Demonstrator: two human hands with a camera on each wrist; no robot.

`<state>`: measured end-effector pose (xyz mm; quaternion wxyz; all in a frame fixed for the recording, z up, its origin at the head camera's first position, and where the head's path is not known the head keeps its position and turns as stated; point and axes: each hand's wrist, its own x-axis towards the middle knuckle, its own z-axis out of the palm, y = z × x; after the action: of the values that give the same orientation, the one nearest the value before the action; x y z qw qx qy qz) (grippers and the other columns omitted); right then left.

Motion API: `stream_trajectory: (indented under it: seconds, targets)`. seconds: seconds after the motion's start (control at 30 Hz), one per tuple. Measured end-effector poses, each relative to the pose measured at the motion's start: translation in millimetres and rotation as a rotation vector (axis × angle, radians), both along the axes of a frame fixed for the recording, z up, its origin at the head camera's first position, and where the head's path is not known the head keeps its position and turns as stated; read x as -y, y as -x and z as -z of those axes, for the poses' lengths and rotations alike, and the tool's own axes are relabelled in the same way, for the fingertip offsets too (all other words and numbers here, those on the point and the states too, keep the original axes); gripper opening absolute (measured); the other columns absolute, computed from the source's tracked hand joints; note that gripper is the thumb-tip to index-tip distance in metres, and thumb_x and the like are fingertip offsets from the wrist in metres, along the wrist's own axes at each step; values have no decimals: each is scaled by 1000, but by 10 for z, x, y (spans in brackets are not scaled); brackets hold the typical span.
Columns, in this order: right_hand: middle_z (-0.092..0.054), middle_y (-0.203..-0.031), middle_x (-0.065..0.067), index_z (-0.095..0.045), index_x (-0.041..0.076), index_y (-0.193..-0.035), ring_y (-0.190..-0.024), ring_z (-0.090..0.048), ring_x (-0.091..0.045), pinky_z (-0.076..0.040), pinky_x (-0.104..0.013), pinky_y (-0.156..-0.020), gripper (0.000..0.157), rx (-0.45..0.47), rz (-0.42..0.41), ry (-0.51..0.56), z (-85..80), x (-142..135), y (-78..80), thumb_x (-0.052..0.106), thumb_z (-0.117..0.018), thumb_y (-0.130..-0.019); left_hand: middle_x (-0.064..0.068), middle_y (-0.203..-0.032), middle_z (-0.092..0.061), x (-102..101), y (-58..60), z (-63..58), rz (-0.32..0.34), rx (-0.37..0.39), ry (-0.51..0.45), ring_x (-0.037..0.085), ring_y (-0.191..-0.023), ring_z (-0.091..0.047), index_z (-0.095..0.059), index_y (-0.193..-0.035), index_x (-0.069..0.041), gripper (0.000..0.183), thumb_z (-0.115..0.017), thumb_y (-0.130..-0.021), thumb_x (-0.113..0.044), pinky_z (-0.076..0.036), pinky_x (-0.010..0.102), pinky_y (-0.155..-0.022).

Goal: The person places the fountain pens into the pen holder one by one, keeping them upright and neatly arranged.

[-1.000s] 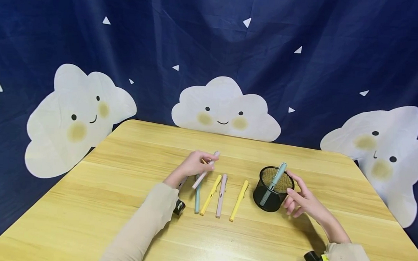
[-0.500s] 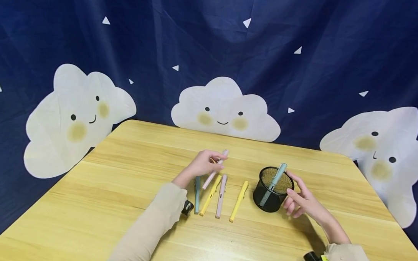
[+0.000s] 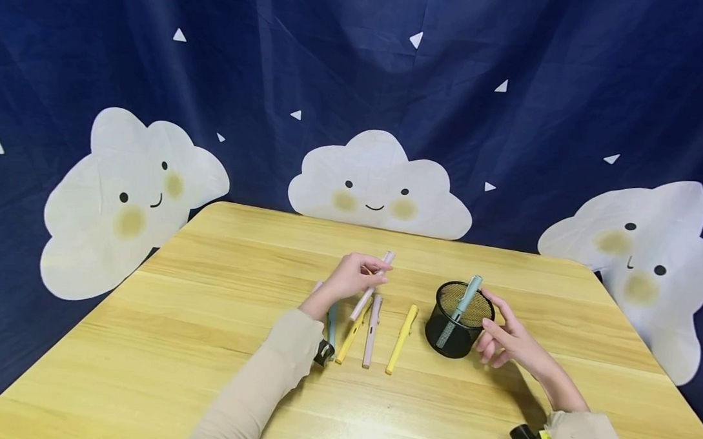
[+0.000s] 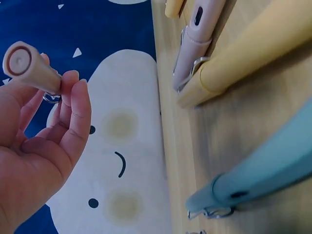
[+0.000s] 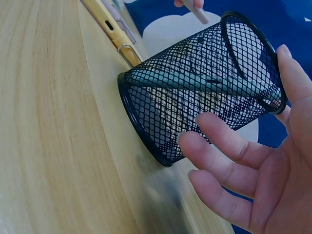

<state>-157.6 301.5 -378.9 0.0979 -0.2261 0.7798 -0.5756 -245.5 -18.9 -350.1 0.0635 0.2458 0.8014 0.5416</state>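
Note:
My left hand (image 3: 349,277) pinches a pale pink pen (image 3: 360,306) between thumb and fingers, above the table. The pen slants, its lower end overlapping a yellow pen (image 3: 347,342) in the head view; in the left wrist view the round end of the held pen (image 4: 41,75) faces the camera. On the right stands a black mesh pen holder (image 3: 449,339), with a teal pen (image 3: 471,291) leaning inside it. My right hand (image 3: 513,338) holds the pen holder at its rim with thumb and index finger. The other fingers curl beside the mesh in the right wrist view.
Between the hands lie a lilac pen (image 3: 372,336) and another yellow pen (image 3: 401,341). A teal pen (image 3: 332,316) lies partly behind the left wrist, where another pale pen's end (image 3: 317,286) shows. A dark blue cloud-print curtain (image 3: 357,64) hangs behind the wooden table (image 3: 210,273).
The left hand has carried the pale pink pen to the right, toward the pen holder, passing over the pens on the table. The right hand and the pen holder have stayed in place.

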Motion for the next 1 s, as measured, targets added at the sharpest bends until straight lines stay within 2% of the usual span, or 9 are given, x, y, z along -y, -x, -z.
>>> stream_trajectory:
  seconds: [0.17,0.47,0.67,0.9,1.0]
  targets:
    - [-58,-69,-25,-6,32,-141,-57,-61,-25,-48,-45,-44,52,2,4,3,8,1,-4,11,-29,-99,9,-88,-65,-45,-20,-10,-10,12,-29,15,-65,-57,-65,-105,-2,21,-61,-85,-8,-51,26,-56]
    - [-59,-70,-24,-4,30,-142,-58,-61,-26,-49,-44,-45,52,12,9,-8,-13,6,-8,12,-28,-99,8,-83,-64,-95,13,-12,-25,-21,-61,11,-61,-54,-64,-107,-1,23,-60,-85,-7,-50,25,-54]
    - [-59,-71,-24,-5,33,-141,-59,-61,-26,-49,-43,-46,52,23,2,-8,-19,3,-9,13,-28,-99,11,-87,-64,-121,8,-41,-22,-14,-85,11,-60,-53,-62,-109,1,24,-58,-86,-4,-51,44,-62]
    - [-58,-70,-26,-4,30,-142,-57,-61,-26,-49,-45,-45,52,3,18,-17,-16,10,-11,12,-28,-99,12,-92,-64,-171,-4,-77,-29,-3,-82,14,-66,-56,-63,-109,-1,25,-60,-85,-4,-51,27,-57]
    - [-58,-69,-25,-6,34,-141,-57,-61,-26,-49,-44,-44,53,1,20,-20,-16,19,-18,12,-28,-99,11,-94,-64,-198,0,-79,-21,0,-95,13,-67,-56,-63,-109,-2,25,-60,-85,-5,-52,37,-63]
